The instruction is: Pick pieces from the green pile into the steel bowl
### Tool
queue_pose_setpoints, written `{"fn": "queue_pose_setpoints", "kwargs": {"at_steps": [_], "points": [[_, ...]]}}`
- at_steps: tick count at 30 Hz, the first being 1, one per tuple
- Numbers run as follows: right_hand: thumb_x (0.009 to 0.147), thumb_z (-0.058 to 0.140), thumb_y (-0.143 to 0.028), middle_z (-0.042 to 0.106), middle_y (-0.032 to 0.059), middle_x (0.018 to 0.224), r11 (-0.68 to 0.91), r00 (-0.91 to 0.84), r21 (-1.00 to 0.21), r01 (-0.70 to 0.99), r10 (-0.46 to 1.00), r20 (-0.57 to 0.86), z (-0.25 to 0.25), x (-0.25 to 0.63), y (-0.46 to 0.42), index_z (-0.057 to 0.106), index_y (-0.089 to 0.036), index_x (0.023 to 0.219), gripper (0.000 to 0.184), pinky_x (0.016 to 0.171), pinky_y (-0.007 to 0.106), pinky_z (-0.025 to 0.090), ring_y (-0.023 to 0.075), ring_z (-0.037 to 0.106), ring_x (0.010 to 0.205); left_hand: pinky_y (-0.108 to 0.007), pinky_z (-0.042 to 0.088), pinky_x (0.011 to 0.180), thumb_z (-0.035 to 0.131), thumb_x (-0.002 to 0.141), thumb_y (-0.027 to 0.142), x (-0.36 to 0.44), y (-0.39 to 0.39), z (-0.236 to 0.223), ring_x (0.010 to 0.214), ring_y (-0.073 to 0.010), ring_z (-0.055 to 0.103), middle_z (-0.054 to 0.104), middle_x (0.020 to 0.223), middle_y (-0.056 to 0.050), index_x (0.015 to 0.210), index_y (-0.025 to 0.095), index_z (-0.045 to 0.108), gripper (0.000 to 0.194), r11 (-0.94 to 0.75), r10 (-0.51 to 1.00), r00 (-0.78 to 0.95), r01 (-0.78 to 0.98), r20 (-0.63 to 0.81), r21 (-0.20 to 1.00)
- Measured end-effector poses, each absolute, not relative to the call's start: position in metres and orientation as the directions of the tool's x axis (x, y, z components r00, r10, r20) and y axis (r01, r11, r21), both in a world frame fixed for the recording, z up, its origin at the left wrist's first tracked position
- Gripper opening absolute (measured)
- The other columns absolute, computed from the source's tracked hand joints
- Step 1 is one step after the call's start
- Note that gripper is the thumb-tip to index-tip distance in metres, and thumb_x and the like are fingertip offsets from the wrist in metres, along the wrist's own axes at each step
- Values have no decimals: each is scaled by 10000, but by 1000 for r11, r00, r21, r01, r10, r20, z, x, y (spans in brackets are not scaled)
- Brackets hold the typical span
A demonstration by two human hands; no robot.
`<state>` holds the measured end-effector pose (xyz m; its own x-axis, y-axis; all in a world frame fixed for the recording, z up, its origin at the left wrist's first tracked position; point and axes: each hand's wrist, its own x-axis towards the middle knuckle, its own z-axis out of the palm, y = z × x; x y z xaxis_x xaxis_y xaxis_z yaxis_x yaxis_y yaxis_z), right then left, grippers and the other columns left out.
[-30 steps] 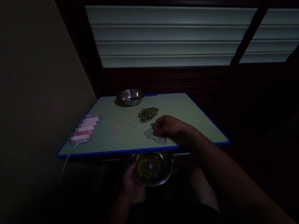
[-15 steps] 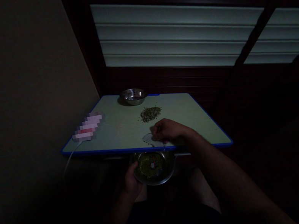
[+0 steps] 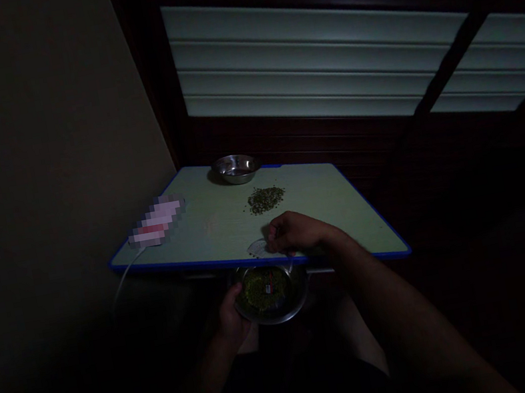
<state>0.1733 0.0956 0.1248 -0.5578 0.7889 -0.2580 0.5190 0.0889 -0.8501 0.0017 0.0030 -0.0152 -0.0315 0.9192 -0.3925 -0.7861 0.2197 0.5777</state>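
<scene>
Gripping a metal bowl [image 3: 284, 319] at lower centre, the left hand [image 3: 233, 317] has its thumb over the rim, other fingers hidden. Just above, the right hand [image 3: 293, 230] curls tightly on a thin pale sheet [image 3: 257, 247] at the near side of the table [image 3: 349, 225]. Beyond, mid-frame, lies a grain pile [image 3: 266, 200]; farther stands a second bowl [image 3: 239, 177].

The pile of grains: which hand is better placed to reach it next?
Probably the right hand: it is over the tabletop, near the pile, seemingly holding a pale flat piece. The left hand holds a metal bowl below the edge.
</scene>
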Motion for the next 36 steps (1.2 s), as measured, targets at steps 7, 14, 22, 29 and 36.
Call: {"fn": "queue_pose_setpoints", "kwargs": {"at_steps": [7,14,22,29,36], "points": [[647,660,-139,625,-26,625,97,-613,-877,471,750,-246,120,175,97,583,-148,736,119,468,216,429,80,526,465,-400,519,860,606,697,285,1,2,-16,847,-270,703,773,846,-101,834,135,744,246,222,922,-23,-786,-386,577],[635,681,-152,631,-31,649,88,-642,-890,448,725,-251,121,176,95,600,-148,765,153,465,216,431,77,526,479,-427,503,902,622,694,305,1,3,-18,866,-282,704,776,861,-94,850,146,748,256,204,934,-23,-785,-356,585],[620,704,-214,617,-28,587,62,-703,-955,289,691,-168,123,186,110,567,-149,749,199,460,208,423,88,537,484,-414,523,874,615,693,271,1,2,-14,861,-273,707,773,812,-76,803,163,738,197,223,911,-45,-782,-410,582],[607,668,-272,646,19,593,108,-402,-960,257,916,-4,137,200,155,519,-179,696,197,439,214,381,124,560,498,-344,554,759,595,685,249,1,1,-10,767,-237,707,766,764,-81,763,144,738,194,221,892,-71,-795,-447,565],[498,628,-228,517,-63,544,152,138,-978,145,975,172,105,210,181,534,-192,706,231,476,219,339,93,438,486,-388,540,827,625,676,281,1,0,-12,831,-263,707,771,798,-76,797,161,739,204,229,906,-54,-771,-420,594]]}}
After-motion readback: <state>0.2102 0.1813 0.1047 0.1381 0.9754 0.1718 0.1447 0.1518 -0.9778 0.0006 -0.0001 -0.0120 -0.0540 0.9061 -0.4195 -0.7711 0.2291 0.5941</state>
